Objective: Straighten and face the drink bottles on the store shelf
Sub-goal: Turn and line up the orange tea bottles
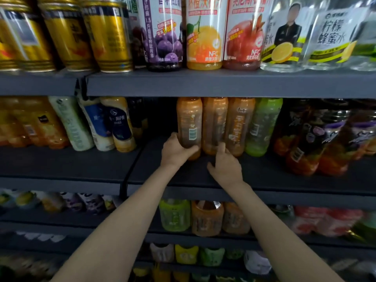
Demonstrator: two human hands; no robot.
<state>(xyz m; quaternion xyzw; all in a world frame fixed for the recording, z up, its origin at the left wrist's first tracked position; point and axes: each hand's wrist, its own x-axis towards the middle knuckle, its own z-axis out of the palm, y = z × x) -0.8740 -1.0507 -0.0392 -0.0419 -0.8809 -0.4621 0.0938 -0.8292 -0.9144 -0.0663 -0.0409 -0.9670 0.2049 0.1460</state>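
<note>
Dim dark-grey metal shelving (223,83)

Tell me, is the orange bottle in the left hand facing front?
No. The bottle shows its barcode side; the left hand grips its base.

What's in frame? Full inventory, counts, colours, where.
Gold cans: three plus, top shelf left.
Juice bottles: three, purple, orange, red labels, top middle.
Clear lemon honey water bottles: two, top right.
Orange tea bottles: three, middle shelf centre.
Green bottle: one, right of them.
Pale leaning bottles: three, middle left.
Left hand: grips leftmost orange bottle.
Right hand: fingertips at the middle orange bottle's base.
</note>
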